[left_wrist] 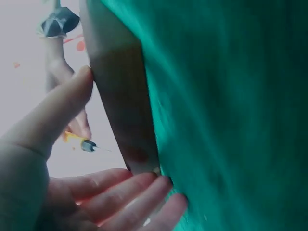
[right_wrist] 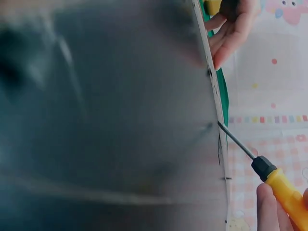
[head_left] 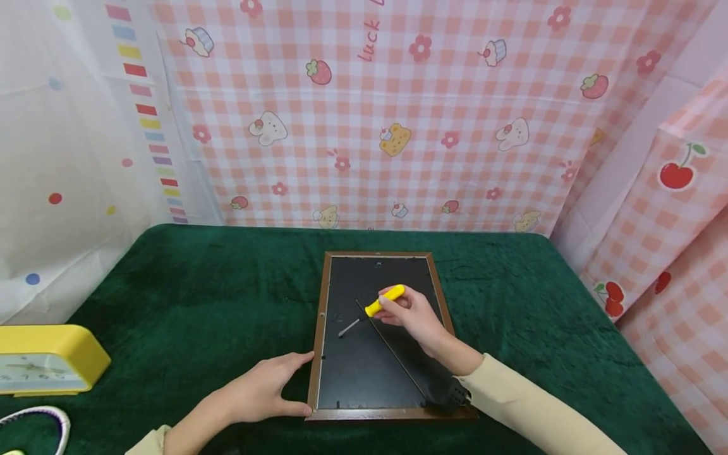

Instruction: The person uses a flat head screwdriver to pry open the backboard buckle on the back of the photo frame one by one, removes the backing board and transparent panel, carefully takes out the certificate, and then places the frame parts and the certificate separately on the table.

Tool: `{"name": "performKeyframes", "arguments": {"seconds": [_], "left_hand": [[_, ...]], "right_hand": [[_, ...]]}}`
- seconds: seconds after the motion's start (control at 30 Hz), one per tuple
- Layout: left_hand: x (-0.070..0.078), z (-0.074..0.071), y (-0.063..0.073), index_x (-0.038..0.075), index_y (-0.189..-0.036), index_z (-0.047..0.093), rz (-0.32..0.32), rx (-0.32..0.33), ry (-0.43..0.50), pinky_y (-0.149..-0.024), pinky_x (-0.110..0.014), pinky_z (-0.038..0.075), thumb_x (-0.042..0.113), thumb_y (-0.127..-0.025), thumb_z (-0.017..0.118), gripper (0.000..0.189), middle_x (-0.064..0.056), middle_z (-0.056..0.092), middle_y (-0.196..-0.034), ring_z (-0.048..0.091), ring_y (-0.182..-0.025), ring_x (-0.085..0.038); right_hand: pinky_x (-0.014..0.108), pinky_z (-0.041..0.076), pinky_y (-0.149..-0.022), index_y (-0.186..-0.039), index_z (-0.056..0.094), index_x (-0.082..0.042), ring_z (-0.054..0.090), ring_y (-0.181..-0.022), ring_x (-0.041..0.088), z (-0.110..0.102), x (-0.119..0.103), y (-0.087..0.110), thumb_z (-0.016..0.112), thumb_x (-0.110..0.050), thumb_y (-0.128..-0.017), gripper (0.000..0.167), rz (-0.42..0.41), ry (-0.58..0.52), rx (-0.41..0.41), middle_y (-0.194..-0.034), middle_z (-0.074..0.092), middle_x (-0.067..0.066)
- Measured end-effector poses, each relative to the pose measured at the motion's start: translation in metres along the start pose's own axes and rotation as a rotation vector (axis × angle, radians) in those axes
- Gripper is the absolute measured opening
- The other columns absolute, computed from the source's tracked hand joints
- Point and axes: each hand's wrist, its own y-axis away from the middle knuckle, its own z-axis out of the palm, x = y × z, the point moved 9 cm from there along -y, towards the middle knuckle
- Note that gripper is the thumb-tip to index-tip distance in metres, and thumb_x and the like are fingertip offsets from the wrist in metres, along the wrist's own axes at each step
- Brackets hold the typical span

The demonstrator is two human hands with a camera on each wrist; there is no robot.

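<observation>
A brown picture frame (head_left: pixel 375 414) lies on the green cloth with its black backing board (head_left: pixel 352 373) upward. My right hand (head_left: pixel 418 316) pinches a screwdriver (head_left: pixel 387 301) by its yellow handle and holds it slantwise over the board. In the right wrist view, the tip of the screwdriver (right_wrist: pixel 269 175) appears near the frame's pale inner edge; whether it touches cannot be told. My left hand (head_left: pixel 261 385) rests against the frame's left side, thumb by the near corner. The left wrist view has the straight fingers (left_wrist: pixel 120 197) along the frame's side (left_wrist: pixel 122 91).
A yellow clock (head_left: pixel 62 341) stands at the left on the green cloth (head_left: pixel 227 291). Near it, a white and purple curved rim (head_left: pixel 64 423) is cut off by the picture's edge. Behind the table hangs a pink checked curtain (head_left: pixel 364 170).
</observation>
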Motion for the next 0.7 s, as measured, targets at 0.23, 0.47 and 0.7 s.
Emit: {"name": "performKeyframes", "arguments": {"seconds": [0.23, 0.47, 0.7], "left_hand": [[0.008, 0.009, 0.010, -0.005, -0.121, 0.047, -0.072, 0.000, 0.008, -0.079, -0.040, 0.045, 0.049, -0.071, 0.067, 0.076, -0.015, 0.053, -0.115, 0.055, -0.097, -0.022], [0.014, 0.013, 0.013, -0.002, -0.110, 0.055, -0.097, 0.029, 0.008, -0.062, -0.029, 0.050, 0.031, -0.073, 0.071, 0.052, -0.011, 0.060, -0.101, 0.058, -0.071, -0.010], [0.023, 0.014, 0.017, 0.006, -0.097, 0.059, -0.051, 0.081, -0.018, -0.053, -0.023, 0.047, 0.020, -0.075, 0.070, 0.028, -0.002, 0.063, -0.085, 0.054, -0.062, -0.003]], "right_hand": [[0.034, 0.047, -0.077, -0.114, 0.045, 0.009, 0.059, -0.089, 0.030, 0.007, 0.006, 0.016, 0.056, -0.010, -0.087, 0.035, 0.026, -0.015, -0.027, -0.100, 0.058, 0.018], [0.033, 0.047, -0.077, -0.113, 0.046, 0.006, 0.060, -0.088, 0.028, 0.014, 0.012, 0.031, 0.060, -0.019, -0.085, 0.040, 0.016, -0.007, -0.028, -0.101, 0.058, 0.017], [0.034, 0.047, -0.077, -0.115, 0.043, 0.010, 0.060, -0.089, 0.030, 0.021, 0.020, 0.037, 0.058, -0.016, -0.086, 0.041, 0.044, -0.077, -0.041, -0.101, 0.057, 0.017]]}}
